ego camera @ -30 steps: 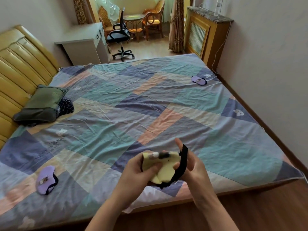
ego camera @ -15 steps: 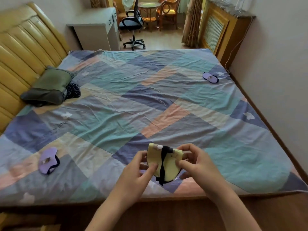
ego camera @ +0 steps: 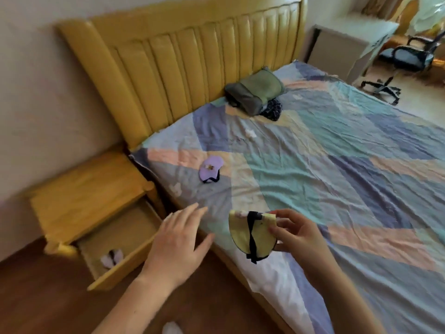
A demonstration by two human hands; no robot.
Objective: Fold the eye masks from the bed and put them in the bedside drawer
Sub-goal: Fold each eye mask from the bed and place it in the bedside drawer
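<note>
Left hand [ego camera: 177, 239] has let go and now hangs open, empty, over the open bedside drawer [ego camera: 113, 239]; right hand [ego camera: 297, 236] alone pinches the folded yellow eye mask [ego camera: 251, 233], strap wrapped round it, above the bed [ego camera: 337, 165] edge. View has swung from bed foot to the headboard side — fold looks done, drop-off next. One pale mask [ego camera: 112, 257] already in the drawer; purple mask [ego camera: 210, 168] waits further up the bed.
</note>
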